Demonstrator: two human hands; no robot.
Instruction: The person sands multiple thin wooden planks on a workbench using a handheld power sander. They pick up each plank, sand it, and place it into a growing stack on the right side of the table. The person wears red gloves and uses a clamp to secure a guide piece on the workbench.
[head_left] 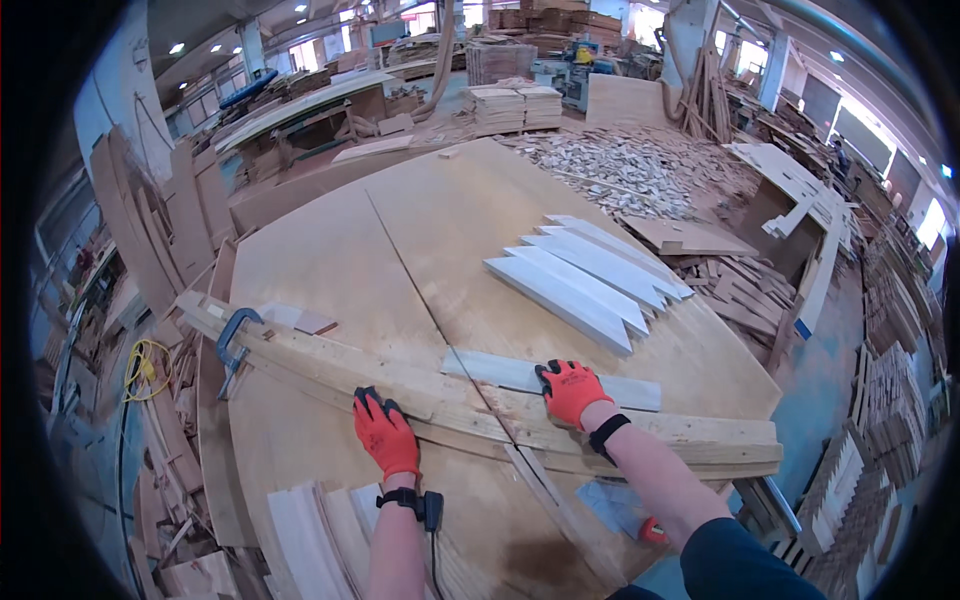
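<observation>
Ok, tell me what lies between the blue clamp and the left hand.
The head view shows a stretch of long wooden beam between the blue clamp and left hand.

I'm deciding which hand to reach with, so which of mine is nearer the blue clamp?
Left. Your left hand is right of the blue clamp, at the near edge of the long wooden beam; your right hand is farther right, at the pale strip.
</observation>
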